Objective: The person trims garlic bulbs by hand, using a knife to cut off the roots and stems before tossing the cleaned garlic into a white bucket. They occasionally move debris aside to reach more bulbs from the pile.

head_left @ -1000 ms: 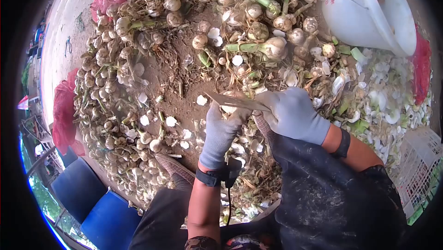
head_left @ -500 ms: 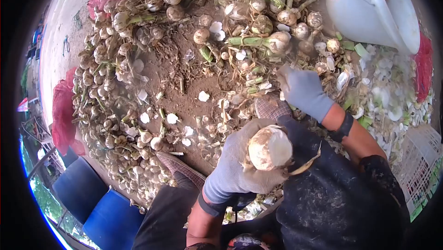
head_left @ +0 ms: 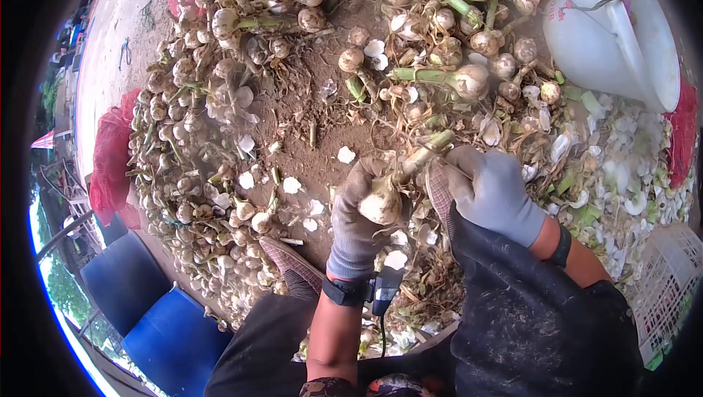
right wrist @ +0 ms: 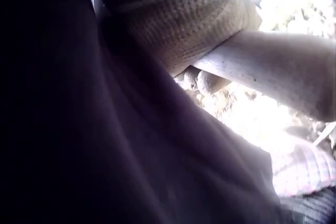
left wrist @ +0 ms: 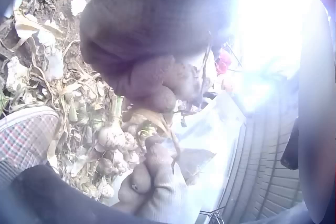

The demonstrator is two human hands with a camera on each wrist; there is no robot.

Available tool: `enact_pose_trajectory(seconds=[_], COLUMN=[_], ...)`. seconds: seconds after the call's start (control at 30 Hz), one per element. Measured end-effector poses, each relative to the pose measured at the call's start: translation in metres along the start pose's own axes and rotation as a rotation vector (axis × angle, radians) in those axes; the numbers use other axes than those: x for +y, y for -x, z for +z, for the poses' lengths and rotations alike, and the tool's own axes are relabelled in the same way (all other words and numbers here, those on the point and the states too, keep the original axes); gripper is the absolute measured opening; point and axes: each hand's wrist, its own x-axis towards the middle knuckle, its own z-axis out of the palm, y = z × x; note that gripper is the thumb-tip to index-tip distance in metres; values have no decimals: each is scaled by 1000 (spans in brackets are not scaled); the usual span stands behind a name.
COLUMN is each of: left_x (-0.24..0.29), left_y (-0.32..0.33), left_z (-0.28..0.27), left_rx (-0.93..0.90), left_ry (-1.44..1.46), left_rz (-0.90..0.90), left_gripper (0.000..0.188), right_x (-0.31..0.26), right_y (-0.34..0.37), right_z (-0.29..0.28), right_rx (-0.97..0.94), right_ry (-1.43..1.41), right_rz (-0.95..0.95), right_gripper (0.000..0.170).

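My gloved left hand (head_left: 355,210) grips a garlic bulb (head_left: 381,205) in front of my knees. Its thick cut stalk (head_left: 427,151) points up and right, toward my other hand. Close beside the stalk end, my gloved right hand (head_left: 498,195) is curled round a knife. The pale handle (right wrist: 278,69) juts out of that fist in the right wrist view, and a dull grey blade (left wrist: 197,161) shows beyond the fingers in the left wrist view. From the left wrist, the bulb is mostly hidden behind the glove.
Garlic bulbs (head_left: 179,130) lie heaped at left and ahead, some with long green stalks. A white bucket (head_left: 597,38) leans at the upper right above pale trimmings (head_left: 622,162). A white plastic crate (head_left: 666,280) stands at right, blue containers (head_left: 176,346) at lower left, red mesh sacks (head_left: 113,162) around the heap.
The left hand drew back toward the lap with the bulb's white cut face up, then moved forward again, its stalk now toward the right hand. The right hand swung away and returned slightly lower.
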Motion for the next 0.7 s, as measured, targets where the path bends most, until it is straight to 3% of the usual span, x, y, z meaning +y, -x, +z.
enact_pose_trajectory(seconds=[0.03, 0.1, 0.17, 0.23, 0.3, 0.33, 0.37, 0.4, 0.43, 0.5, 0.57, 0.63, 0.7], left_x=[2, 42, 102, 141, 158, 150, 134, 122, 108, 80, 65, 51, 24], left_y=[5, 22, 33, 47, 38, 16, -12, -51, -89, -160, -184, -154, -113], left_z=[10, 1, -28, -66, -57, -49, -39, -37, -23, -33, -25, -11, -18], left_rx=[92, -169, 192, 18, -81, 14, 181, 160, 297, 393, 314, -8, -222], left_ry=[-122, -309, -1313, -2522, -2186, -2048, -1853, -1732, -1927, -1933, -1897, -1818, -1223], left_rz=[33, -22, -160, -600, -279, -162, 81, 230, 273, 419, 407, 372, 191], left_gripper=[41, 38, 28, 18, 20, 28, 41, 62, 66, 64, 57, 53, 54], right_x=[12, 61, 45, 38, 33, 31, 30, 23, 15, 18, 31, 39, 45], right_y=[0, 12, 22, 22, 23, 25, 21, 18, 14, 13, 11, 10, 3], right_z=[10, 35, 22, 6, 7, 12, 14, 10, 9, 11, 7, 1, 4], right_rx=[-121, -260, -192, -61, -85, -97, -93, -116, -82, -64, -35, -42, -19], right_ry=[114, 232, 164, 119, 91, 76, 72, 94, 58, 63, 49, 17, -4], right_rz=[73, 156, 204, 218, 242, 244, 230, 222, 223, 215, 193, 307, 343], right_gripper=[9, 10, 13, 13, 14, 14, 15, 14, 13, 12, 12, 12, 14])
